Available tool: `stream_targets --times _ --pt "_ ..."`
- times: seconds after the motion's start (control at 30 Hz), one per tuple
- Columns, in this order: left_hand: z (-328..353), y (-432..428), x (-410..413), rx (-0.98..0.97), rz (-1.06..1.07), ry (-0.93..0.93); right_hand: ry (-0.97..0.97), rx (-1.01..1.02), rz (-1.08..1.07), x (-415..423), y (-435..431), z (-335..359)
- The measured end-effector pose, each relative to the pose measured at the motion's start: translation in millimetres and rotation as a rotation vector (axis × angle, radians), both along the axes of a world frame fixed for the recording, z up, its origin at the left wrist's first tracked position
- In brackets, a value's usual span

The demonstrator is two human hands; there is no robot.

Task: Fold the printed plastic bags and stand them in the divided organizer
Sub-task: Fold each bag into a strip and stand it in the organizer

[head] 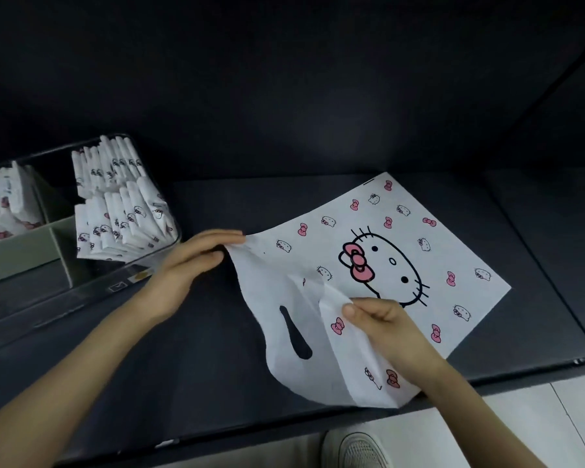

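A white plastic bag [402, 238] printed with a cat face and pink bows lies on the dark table, its far part flat and its handle end lifted and creased. My left hand [193, 261] pinches the bag's left corner between thumb and fingers. My right hand [382, 319] pinches a raised fold near the bag's middle, beside the handle cut-out [294, 336]. The divided organizer [58, 238] stands at the left, with several folded bags [122, 211] upright in its right compartments.
More folded bags [4, 201] fill the organizer's left compartment. The table's front edge [318, 423] runs below my arms, with pale floor and a shoe [355, 447] beneath it. A dark wall rises behind the table.
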State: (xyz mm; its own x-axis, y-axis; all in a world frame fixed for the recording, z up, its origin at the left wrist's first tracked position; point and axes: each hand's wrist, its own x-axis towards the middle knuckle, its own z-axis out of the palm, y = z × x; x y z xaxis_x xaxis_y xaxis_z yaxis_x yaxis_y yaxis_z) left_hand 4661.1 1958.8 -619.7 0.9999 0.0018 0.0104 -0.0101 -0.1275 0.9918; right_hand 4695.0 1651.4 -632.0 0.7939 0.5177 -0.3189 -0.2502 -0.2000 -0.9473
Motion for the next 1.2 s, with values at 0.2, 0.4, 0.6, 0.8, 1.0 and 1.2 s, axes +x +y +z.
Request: stream_targets --times 0.2,0.4,0.6,0.8,1.0,1.2 --pt "-9 3 12 0.221 -0.017 0.052 0.098 -0.029 -0.004 13 -5 6" --pt "16 -16 38 0.332 0.025 -0.100 0.119 -0.050 0.044 19 -9 15" --pt "38 -24 21 0.534 0.253 -0.230 0.173 -0.043 0.048 16 -23 20" --pt "14 -30 30 0.890 0.501 -0.042 0.440 0.149 -0.200 11 -44 22" --pt "-13 -28 56 0.741 0.504 0.220 0.205 -0.042 -0.244 16 -48 20" --pt "-11 -24 36 0.270 0.416 0.324 -0.135 -0.495 -0.447 27 -24 3"
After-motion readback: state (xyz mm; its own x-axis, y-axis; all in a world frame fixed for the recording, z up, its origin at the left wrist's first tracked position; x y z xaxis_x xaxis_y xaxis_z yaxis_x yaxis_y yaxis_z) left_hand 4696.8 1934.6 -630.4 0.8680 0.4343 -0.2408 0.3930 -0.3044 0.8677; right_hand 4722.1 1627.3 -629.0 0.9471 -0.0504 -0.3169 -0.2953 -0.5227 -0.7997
